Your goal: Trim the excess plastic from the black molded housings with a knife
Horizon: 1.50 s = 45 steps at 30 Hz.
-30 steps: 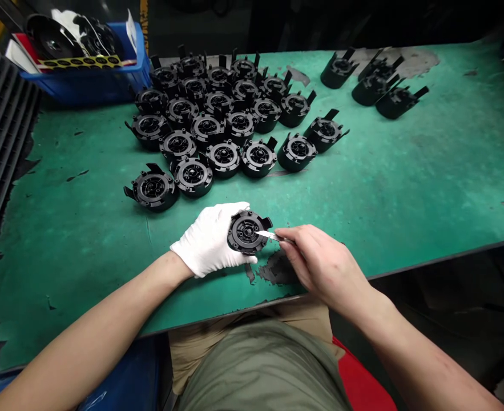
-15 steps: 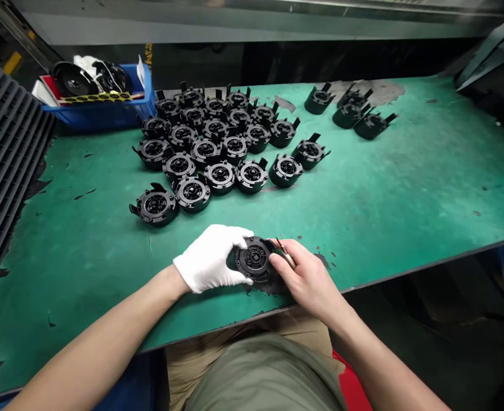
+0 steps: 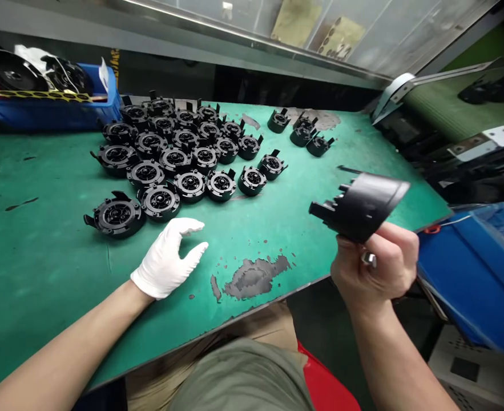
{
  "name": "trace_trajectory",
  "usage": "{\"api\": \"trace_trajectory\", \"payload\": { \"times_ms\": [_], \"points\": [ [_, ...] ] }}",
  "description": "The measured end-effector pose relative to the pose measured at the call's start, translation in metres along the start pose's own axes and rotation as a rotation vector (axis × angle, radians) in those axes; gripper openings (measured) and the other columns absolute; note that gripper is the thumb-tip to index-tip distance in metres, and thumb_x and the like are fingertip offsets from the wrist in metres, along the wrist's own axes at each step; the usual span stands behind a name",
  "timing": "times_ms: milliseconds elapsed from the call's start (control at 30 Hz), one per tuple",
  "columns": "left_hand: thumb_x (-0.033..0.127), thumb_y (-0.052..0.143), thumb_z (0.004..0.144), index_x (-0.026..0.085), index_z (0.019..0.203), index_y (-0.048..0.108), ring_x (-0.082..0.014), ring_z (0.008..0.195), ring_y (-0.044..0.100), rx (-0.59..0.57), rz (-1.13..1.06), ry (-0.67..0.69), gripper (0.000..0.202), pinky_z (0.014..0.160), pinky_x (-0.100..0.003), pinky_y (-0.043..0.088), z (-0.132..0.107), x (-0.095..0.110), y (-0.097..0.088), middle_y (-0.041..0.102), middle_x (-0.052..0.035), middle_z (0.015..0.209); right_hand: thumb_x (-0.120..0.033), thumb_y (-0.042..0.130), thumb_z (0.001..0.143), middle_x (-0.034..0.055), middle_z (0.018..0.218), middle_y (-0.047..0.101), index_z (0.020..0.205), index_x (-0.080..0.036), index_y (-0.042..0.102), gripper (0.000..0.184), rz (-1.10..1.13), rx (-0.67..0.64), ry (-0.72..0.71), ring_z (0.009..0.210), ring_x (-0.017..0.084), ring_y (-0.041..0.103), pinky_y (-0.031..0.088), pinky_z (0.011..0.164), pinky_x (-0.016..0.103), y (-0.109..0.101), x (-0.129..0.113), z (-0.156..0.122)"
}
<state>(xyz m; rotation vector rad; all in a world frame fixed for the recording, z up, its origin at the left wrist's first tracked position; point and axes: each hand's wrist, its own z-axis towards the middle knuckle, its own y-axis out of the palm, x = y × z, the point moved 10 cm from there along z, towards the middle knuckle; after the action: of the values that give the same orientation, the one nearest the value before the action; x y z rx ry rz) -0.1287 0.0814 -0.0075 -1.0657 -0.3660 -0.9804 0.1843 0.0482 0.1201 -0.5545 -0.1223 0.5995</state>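
Note:
My right hand [image 3: 374, 265], bare, grips a black round plastic housing [image 3: 365, 205] above the table's right front edge. The housing is tilted on its side, its tabs pointing left. A small tool with a metal end [image 3: 369, 259] pokes out between the same fingers; its blade is hidden. My left hand [image 3: 170, 260], in a white glove, is over the table with thumb and fingers apart and nothing between them. Nearest to it is a black housing [image 3: 161, 201] at the front of a group of several similar ones.
Several more housings [image 3: 303, 135] stand at the back right of the green table [image 3: 55, 274]. A blue bin [image 3: 63, 114] with black parts is at the back left. On the right are a green conveyor belt [image 3: 444, 108] and a blue plastic-lined container [image 3: 470, 274].
My right hand has carried the housing up and to the right, away from my left hand. The left hand has let go of it and moved left. The view has turned right.

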Motion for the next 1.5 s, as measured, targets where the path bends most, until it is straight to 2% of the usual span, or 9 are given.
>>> {"api": "trace_trajectory", "payload": {
  "times_ms": [167, 300, 433, 600, 833, 1000, 1133, 1400, 1500],
  "points": [
    [0.030, 0.069, 0.106, 0.023, 0.130, 0.063, -0.0241, 0.110, 0.076, -0.061, -0.052, -0.043, 0.026, 0.097, -0.041, 0.067, -0.002, -0.009, 0.009, 0.074, -0.0078, 0.120, -0.028, 0.065, 0.109, 0.0042, 0.100, 0.074, 0.105, -0.025, 0.071, 0.008, 0.122, -0.546, 0.165, 0.075, 0.016, 0.067, 0.051, 0.065, 0.027, 0.056, 0.037, -0.025],
    [0.049, 0.082, 0.099, 0.025, 0.145, 0.056, -0.0282, 0.117, 0.075, -0.120, -0.145, -0.037, 0.058, 0.097, -0.044, 0.067, -0.007, -0.010, 0.017, 0.070, -0.0114, 0.133, -0.056, 0.063, 0.110, -0.0062, 0.066, 0.050, 0.100, -0.027, 0.056, 0.031, 0.649, -0.398, 0.949, 0.050, 0.012, 0.042, 0.033, 0.046, 0.024, 0.068, 0.045, -0.057],
    [0.078, 0.098, 0.067, 0.027, 0.165, 0.037, -0.0402, 0.134, 0.069, -0.225, -0.270, -0.026, 0.126, 0.111, -0.056, 0.064, -0.010, -0.003, 0.027, 0.058, -0.0203, 0.155, -0.066, 0.077, 0.097, -0.0095, 0.064, 0.038, 0.089, -0.027, 0.044, 0.051, 1.364, -0.317, 1.481, 0.047, 0.007, 0.022, 0.019, 0.042, 0.019, 0.126, -0.041, -0.096],
    [0.080, 0.103, 0.051, 0.023, 0.160, 0.045, -0.0450, 0.143, 0.063, -0.244, -0.384, -0.230, 0.136, 0.130, -0.064, 0.048, -0.008, -0.018, 0.026, 0.060, -0.0199, 0.152, -0.063, 0.086, 0.088, -0.0046, 0.082, 0.045, 0.094, -0.026, 0.054, 0.049, 1.598, -0.416, 1.736, 0.059, 0.008, 0.026, 0.020, 0.046, 0.019, 0.169, -0.138, -0.125],
    [0.065, 0.100, 0.067, 0.022, 0.155, 0.047, -0.0423, 0.141, 0.065, -0.284, -0.411, -0.170, 0.111, 0.133, -0.063, 0.044, -0.003, -0.010, 0.021, 0.064, -0.0190, 0.147, -0.072, 0.080, 0.092, -0.0032, 0.076, 0.052, 0.094, -0.027, 0.056, 0.051, 1.504, -0.578, 1.713, 0.061, 0.012, 0.040, 0.030, 0.051, 0.024, 0.166, -0.146, -0.138],
    [0.065, 0.100, 0.069, 0.024, 0.170, 0.035, -0.0459, 0.155, 0.052, -0.335, -0.291, -0.157, 0.127, 0.134, -0.065, 0.042, -0.005, -0.011, 0.027, 0.050, -0.0219, 0.166, -0.069, 0.076, 0.098, 0.0013, 0.073, 0.069, 0.114, -0.023, 0.069, 0.049, 1.362, -0.743, 1.626, 0.060, 0.015, 0.057, 0.044, 0.058, 0.028, 0.144, -0.115, -0.150],
    [0.047, 0.084, 0.093, 0.028, 0.174, 0.032, -0.0364, 0.140, 0.065, -0.347, -0.243, -0.164, 0.098, 0.125, -0.060, 0.053, -0.005, -0.012, 0.027, 0.062, -0.0165, 0.151, -0.072, 0.069, 0.102, 0.0099, 0.101, 0.078, 0.143, -0.020, 0.064, 0.066, 1.088, -0.812, 1.498, 0.060, 0.015, 0.058, 0.047, 0.052, 0.030, 0.119, -0.067, -0.153],
    [0.082, 0.094, 0.069, 0.020, 0.156, 0.057, -0.0466, 0.144, 0.062, -0.373, -0.066, -0.006, 0.112, 0.126, -0.064, 0.051, -0.001, 0.009, 0.036, 0.066, -0.0216, 0.153, -0.061, 0.062, 0.110, 0.0087, 0.115, 0.074, 0.148, -0.026, 0.063, 0.052, 0.685, -0.301, 1.016, 0.084, 0.018, 0.064, 0.055, 0.073, 0.032, 0.084, 0.021, -0.083],
    [0.064, 0.091, 0.082, 0.022, 0.150, 0.061, -0.0415, 0.137, 0.069, -0.361, -0.073, -0.022, 0.085, 0.120, -0.058, 0.056, 0.002, 0.009, 0.036, 0.072, -0.0176, 0.146, -0.062, 0.062, 0.110, 0.0065, 0.106, 0.074, 0.139, -0.023, 0.069, 0.049, 0.568, -0.435, 0.956, 0.086, 0.019, 0.066, 0.055, 0.080, 0.035, 0.102, 0.029, -0.095]
  ]
}}
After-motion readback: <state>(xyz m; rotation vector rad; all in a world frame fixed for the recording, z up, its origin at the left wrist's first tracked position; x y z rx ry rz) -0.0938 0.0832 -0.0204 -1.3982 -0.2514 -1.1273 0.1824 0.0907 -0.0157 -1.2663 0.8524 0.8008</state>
